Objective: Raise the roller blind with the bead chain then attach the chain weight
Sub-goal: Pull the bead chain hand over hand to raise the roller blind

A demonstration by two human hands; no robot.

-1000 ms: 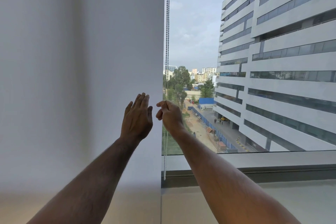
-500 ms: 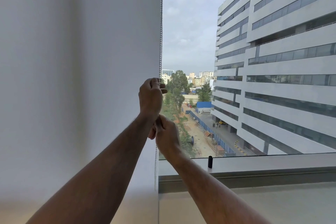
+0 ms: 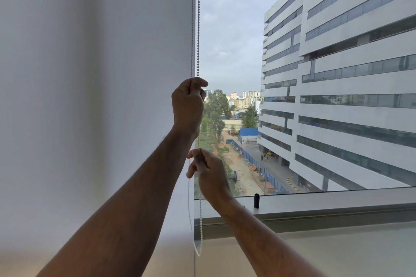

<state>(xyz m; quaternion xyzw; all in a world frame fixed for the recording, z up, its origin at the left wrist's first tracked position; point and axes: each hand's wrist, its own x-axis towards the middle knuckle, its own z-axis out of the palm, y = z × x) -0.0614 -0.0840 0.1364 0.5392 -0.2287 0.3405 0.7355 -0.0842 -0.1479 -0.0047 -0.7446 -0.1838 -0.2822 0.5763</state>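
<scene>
A white roller blind [image 3: 96, 96] covers the left half of the view and reaches down below the sill. Along its right edge hangs the bead chain [image 3: 198, 20], a two-strand loop whose bottom dangles near the sill. My left hand [image 3: 188, 105] is closed in a fist around the chain at mid height. Below it, my right hand [image 3: 208, 172] pinches the chain between thumb and fingers. A small black cylinder, the chain weight [image 3: 256, 200], stands upright on the grey window sill [image 3: 326, 200], to the right of my right forearm.
The window glass [image 3: 236, 51] to the right of the blind shows sky, trees and a large white building [image 3: 349, 85] outside. A pale ledge [image 3: 337, 252] runs below the sill.
One second ago my left hand lay flat and open on the blind; it has since closed on the chain above my right hand, which dropped lower. The view tilted down, showing the weight.
</scene>
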